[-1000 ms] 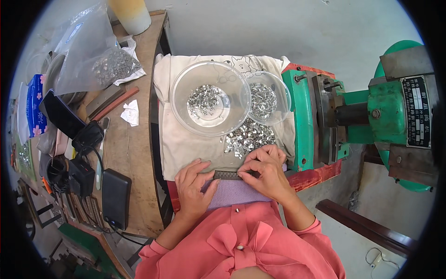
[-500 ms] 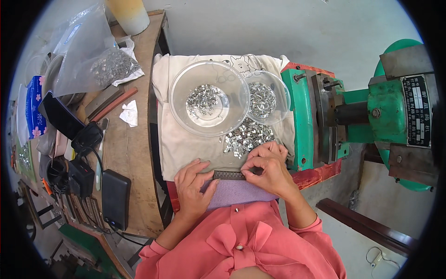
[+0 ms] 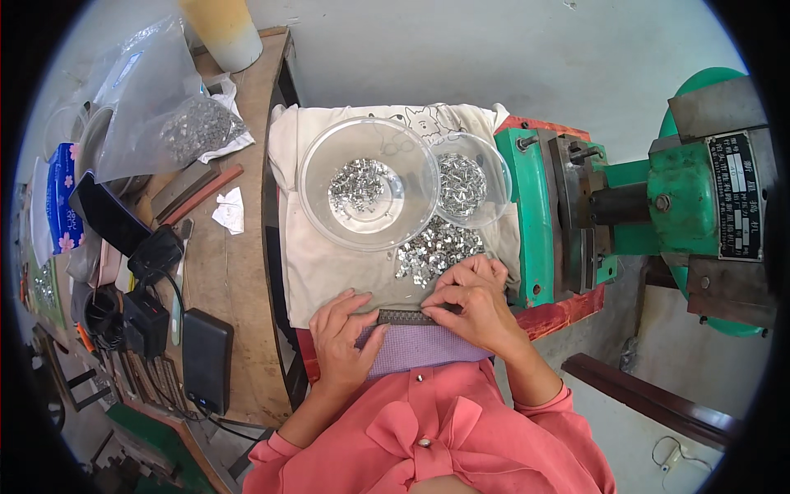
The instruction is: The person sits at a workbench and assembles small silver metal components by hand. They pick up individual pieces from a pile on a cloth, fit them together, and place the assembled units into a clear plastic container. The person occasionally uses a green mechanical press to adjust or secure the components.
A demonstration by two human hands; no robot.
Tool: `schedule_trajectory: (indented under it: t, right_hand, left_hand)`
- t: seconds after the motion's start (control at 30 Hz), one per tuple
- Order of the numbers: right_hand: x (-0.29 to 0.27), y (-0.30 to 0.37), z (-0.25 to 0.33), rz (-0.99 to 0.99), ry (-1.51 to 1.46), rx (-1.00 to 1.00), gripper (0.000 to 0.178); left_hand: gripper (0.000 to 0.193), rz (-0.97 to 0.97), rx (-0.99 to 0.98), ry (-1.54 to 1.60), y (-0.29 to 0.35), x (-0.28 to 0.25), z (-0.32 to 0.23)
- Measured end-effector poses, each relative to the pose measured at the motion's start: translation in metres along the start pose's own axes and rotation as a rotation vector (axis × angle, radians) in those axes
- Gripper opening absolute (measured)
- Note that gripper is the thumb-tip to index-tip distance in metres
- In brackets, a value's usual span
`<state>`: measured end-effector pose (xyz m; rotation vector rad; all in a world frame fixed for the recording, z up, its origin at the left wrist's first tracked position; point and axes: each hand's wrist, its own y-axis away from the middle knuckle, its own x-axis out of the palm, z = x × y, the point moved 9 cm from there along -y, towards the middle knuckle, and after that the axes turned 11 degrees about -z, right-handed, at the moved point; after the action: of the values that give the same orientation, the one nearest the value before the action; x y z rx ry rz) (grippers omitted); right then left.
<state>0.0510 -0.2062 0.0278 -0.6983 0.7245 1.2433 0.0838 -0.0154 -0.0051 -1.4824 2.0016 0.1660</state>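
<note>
My left hand (image 3: 339, 333) is at the left end of a narrow, dark, straight strip with a fine row pattern along its top (image 3: 401, 317). Its grip is partly open: the fingers are bent and slightly parted, with a gap between thumb and forefinger, and their tips come to the strip's end. I cannot tell whether they press on it. My right hand (image 3: 473, 305) is at the other end, its grip drawn nearly closed, thumb and forefinger tips close together over the strip; whether a small piece sits between them I cannot tell.

The strip lies crosswise in front of me, at the far edge of a purple, finely textured cloth (image 3: 424, 350), close to my coral-pink blouse with a bow (image 3: 346, 449). Beyond it, on a beige cloth with a line drawing (image 3: 329, 276), a loose pile of small shiny metal pieces (image 3: 432, 253) spreads near my right hand. Behind the pile stand a large, round, clear plastic tub (image 3: 309, 206) and a smaller, round, clear plastic tub (image 3: 500, 198), each with shiny metal bits inside.

A green machine with dark metal parts (image 3: 683, 193) stands to my right. To my left, a brown wooden table (image 3: 243, 280) carries a black rectangular block (image 3: 206, 362), a crumpled white paper (image 3: 230, 211) and a clear plastic bag of grey bits (image 3: 152, 99).
</note>
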Motion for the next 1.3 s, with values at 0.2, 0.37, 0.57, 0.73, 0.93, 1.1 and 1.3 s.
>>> schedule_trajectory:
  t: [0.2, 0.37, 0.57, 0.73, 0.93, 1.1, 1.3]
  right_hand:
    - [-0.003, -0.008, 0.011, -0.117, 0.091, -0.070, 0.014]
    - [0.002, -0.009, 0.018, -0.173, 0.168, -0.137, 0.017]
    - [0.003, -0.014, 0.022, -0.144, 0.171, -0.158, 0.014]
    - [0.010, -0.018, 0.023, -0.055, 0.201, -0.188, 0.013]
    - [-0.006, -0.024, 0.020, -0.099, 0.133, -0.160, 0.010]
    - [0.009, -0.019, 0.028, -0.076, 0.162, -0.229, 0.011]
    - [0.024, -0.011, 0.038, -0.014, 0.342, -0.346, 0.011]
  left_hand:
    - [0.028, 0.022, 0.034, -0.010, 0.002, 0.000, -0.002]
    - [0.028, 0.032, 0.026, -0.022, 0.002, -0.001, -0.003]
    - [0.027, 0.034, 0.017, -0.021, 0.002, 0.000, -0.002]
    - [0.027, 0.030, 0.019, -0.014, 0.003, 0.000, -0.001]
    - [0.028, 0.031, 0.026, -0.024, 0.001, 0.000, -0.003]
    - [0.029, 0.034, 0.025, -0.015, 0.003, -0.001, -0.001]
    - [0.029, 0.035, 0.018, -0.016, 0.003, 0.000, -0.001]
